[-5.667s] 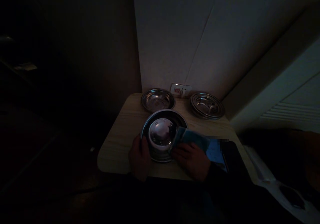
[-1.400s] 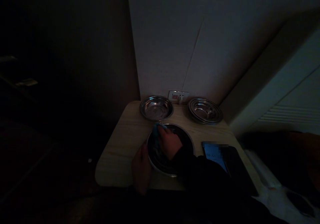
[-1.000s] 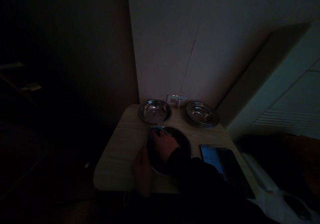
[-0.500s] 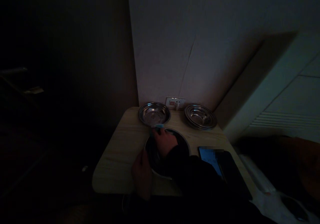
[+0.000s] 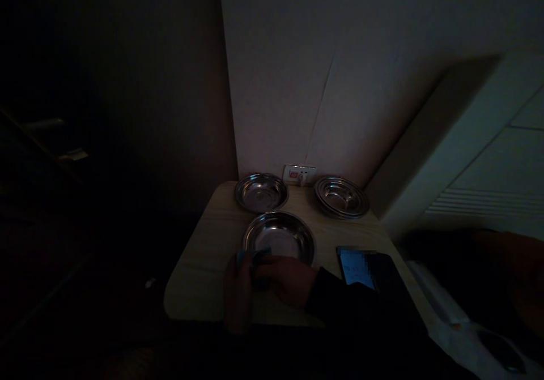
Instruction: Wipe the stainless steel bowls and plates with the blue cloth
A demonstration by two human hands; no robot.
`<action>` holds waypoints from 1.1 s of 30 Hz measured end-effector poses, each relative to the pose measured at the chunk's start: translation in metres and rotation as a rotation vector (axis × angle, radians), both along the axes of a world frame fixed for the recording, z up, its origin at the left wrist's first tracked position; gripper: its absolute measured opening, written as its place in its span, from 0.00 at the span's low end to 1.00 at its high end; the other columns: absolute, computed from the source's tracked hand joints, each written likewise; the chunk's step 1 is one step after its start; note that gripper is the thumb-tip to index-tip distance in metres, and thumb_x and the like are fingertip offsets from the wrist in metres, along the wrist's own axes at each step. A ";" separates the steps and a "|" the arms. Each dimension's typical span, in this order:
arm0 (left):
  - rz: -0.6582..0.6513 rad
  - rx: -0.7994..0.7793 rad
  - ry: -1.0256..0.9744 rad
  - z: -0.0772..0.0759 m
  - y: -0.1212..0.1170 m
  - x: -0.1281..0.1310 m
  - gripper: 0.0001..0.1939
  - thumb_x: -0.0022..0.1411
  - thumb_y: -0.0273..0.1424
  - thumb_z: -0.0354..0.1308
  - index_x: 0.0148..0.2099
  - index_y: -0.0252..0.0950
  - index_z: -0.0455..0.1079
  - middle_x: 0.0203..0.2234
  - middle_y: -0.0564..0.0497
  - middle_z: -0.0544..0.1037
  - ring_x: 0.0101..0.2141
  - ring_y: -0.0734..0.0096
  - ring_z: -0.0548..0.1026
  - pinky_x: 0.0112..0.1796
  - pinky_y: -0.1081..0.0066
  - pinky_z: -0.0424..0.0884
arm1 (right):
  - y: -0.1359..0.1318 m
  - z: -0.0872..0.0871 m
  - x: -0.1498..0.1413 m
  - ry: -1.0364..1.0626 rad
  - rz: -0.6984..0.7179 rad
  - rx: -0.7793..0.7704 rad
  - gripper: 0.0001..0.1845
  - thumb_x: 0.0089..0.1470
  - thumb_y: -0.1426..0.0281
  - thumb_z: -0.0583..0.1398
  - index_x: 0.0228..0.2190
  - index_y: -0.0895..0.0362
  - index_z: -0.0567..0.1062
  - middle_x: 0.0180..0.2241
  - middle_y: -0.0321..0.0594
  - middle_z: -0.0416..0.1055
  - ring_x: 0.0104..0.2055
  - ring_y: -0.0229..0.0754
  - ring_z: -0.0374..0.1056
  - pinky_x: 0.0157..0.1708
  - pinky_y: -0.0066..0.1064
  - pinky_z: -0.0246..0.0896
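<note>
A shiny steel dish (image 5: pixel 279 235) sits at the middle of the small wooden table, its near rim covered by my hands. My left hand (image 5: pixel 237 295) is closed at the dish's near left edge, apparently gripping the rim; its fingertips are dim. My right hand (image 5: pixel 289 278) reaches over the near side with curled fingers, holding a bluish cloth (image 5: pixel 260 252) against the rim beside my left thumb. Part of the cloth is hidden between the hands.
Another steel dish (image 5: pixel 261 193) stands behind, near the wall. A stack of steel dishes (image 5: pixel 341 197) is at the back right, by a wall socket (image 5: pixel 299 174). A phone with a lit screen (image 5: pixel 357 268) lies at the right of the wooden table (image 5: pixel 199 267). The room is dark.
My right hand has come out of the dish's inside toward me, bringing the cloth to the near left rim by my left hand. The dish's shiny inside now shows.
</note>
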State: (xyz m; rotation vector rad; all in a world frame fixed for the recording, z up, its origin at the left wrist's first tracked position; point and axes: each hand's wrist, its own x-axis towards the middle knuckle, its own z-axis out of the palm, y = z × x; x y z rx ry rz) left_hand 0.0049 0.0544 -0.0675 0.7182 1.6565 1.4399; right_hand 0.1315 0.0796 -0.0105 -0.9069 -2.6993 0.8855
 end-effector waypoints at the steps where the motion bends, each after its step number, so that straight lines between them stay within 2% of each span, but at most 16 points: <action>1: -0.016 -0.008 0.016 0.001 -0.001 0.001 0.20 0.55 0.41 0.51 0.41 0.31 0.71 0.35 0.43 0.78 0.34 0.61 0.76 0.35 0.64 0.70 | -0.002 0.001 0.007 0.009 0.032 -0.002 0.24 0.47 0.82 0.51 0.43 0.54 0.74 0.48 0.38 0.69 0.49 0.38 0.65 0.49 0.27 0.58; 4: -0.063 -0.004 0.059 0.002 -0.002 0.002 0.18 0.54 0.37 0.52 0.42 0.31 0.71 0.36 0.43 0.78 0.37 0.61 0.75 0.38 0.64 0.69 | -0.007 0.008 0.031 -0.039 0.110 -0.013 0.23 0.48 0.83 0.51 0.41 0.53 0.75 0.47 0.36 0.70 0.48 0.37 0.66 0.47 0.25 0.58; 8: -0.077 0.029 0.118 0.001 -0.002 0.002 0.17 0.54 0.36 0.51 0.42 0.31 0.71 0.40 0.42 0.77 0.42 0.59 0.73 0.44 0.63 0.66 | -0.002 0.025 0.062 -0.239 0.185 0.019 0.20 0.44 0.83 0.53 0.33 0.53 0.77 0.41 0.37 0.73 0.48 0.41 0.65 0.49 0.32 0.56; 10: -0.075 0.039 0.140 0.001 -0.002 0.003 0.18 0.55 0.36 0.51 0.44 0.32 0.71 0.42 0.42 0.76 0.44 0.59 0.72 0.46 0.63 0.65 | 0.001 0.027 0.069 -0.286 0.209 0.019 0.19 0.42 0.84 0.54 0.30 0.54 0.78 0.38 0.38 0.74 0.48 0.42 0.65 0.49 0.33 0.55; 12: -0.088 0.044 0.150 0.001 -0.002 0.004 0.18 0.56 0.37 0.51 0.45 0.33 0.71 0.43 0.43 0.76 0.44 0.59 0.72 0.46 0.63 0.64 | 0.001 0.022 0.065 -0.245 0.230 -0.046 0.21 0.43 0.86 0.52 0.31 0.55 0.78 0.38 0.38 0.74 0.47 0.40 0.66 0.48 0.30 0.57; 15: -0.125 0.037 0.151 -0.002 -0.003 0.003 0.18 0.56 0.37 0.51 0.44 0.33 0.72 0.41 0.43 0.77 0.43 0.59 0.73 0.45 0.63 0.65 | -0.002 0.007 0.045 -0.067 0.226 -0.149 0.24 0.44 0.87 0.51 0.36 0.54 0.77 0.41 0.37 0.73 0.46 0.36 0.67 0.49 0.26 0.57; 19: -0.136 0.034 0.091 -0.007 -0.004 -0.003 0.17 0.55 0.37 0.52 0.43 0.34 0.73 0.41 0.45 0.78 0.42 0.60 0.73 0.45 0.64 0.66 | 0.003 -0.009 0.017 0.028 0.167 -0.050 0.27 0.45 0.87 0.52 0.42 0.52 0.75 0.45 0.35 0.71 0.48 0.34 0.66 0.49 0.23 0.57; 22: -0.139 0.032 0.015 -0.009 -0.003 -0.004 0.18 0.56 0.39 0.52 0.44 0.33 0.73 0.42 0.45 0.77 0.42 0.61 0.74 0.43 0.65 0.68 | 0.017 -0.014 0.007 -0.098 0.093 0.099 0.22 0.50 0.82 0.54 0.43 0.50 0.74 0.49 0.34 0.69 0.51 0.36 0.63 0.50 0.26 0.56; 24: -0.132 0.018 -0.018 -0.011 -0.002 -0.003 0.19 0.55 0.40 0.52 0.44 0.33 0.73 0.41 0.44 0.78 0.41 0.61 0.74 0.42 0.65 0.68 | 0.028 -0.015 0.004 -0.238 0.016 0.202 0.17 0.54 0.76 0.55 0.43 0.49 0.74 0.50 0.37 0.68 0.54 0.41 0.60 0.51 0.33 0.57; 26: -0.103 0.009 -0.001 -0.012 -0.002 0.000 0.19 0.55 0.39 0.52 0.44 0.33 0.73 0.41 0.44 0.78 0.42 0.60 0.74 0.43 0.64 0.68 | 0.037 -0.013 0.004 -0.359 -0.076 0.274 0.15 0.56 0.74 0.53 0.43 0.53 0.74 0.49 0.45 0.68 0.55 0.48 0.58 0.50 0.42 0.57; 28: -0.072 0.011 0.077 -0.012 -0.003 0.003 0.19 0.55 0.39 0.52 0.44 0.33 0.73 0.42 0.44 0.77 0.43 0.60 0.73 0.44 0.65 0.67 | 0.040 -0.009 0.009 -0.441 -0.168 0.286 0.15 0.57 0.76 0.51 0.41 0.60 0.75 0.46 0.56 0.69 0.53 0.54 0.60 0.45 0.49 0.59; 30: -0.045 0.008 0.162 -0.011 -0.004 0.006 0.19 0.56 0.38 0.50 0.44 0.33 0.73 0.41 0.43 0.77 0.42 0.60 0.74 0.44 0.65 0.67 | 0.037 -0.004 0.017 -0.525 -0.208 0.266 0.14 0.55 0.77 0.52 0.36 0.63 0.77 0.39 0.60 0.72 0.47 0.57 0.65 0.39 0.49 0.62; 33: -0.010 -0.003 0.209 -0.010 -0.004 0.011 0.18 0.57 0.38 0.48 0.42 0.33 0.73 0.39 0.43 0.78 0.41 0.60 0.74 0.43 0.66 0.67 | 0.022 0.003 0.028 -0.578 -0.114 0.176 0.09 0.46 0.75 0.60 0.32 0.58 0.79 0.32 0.50 0.76 0.38 0.52 0.71 0.36 0.41 0.65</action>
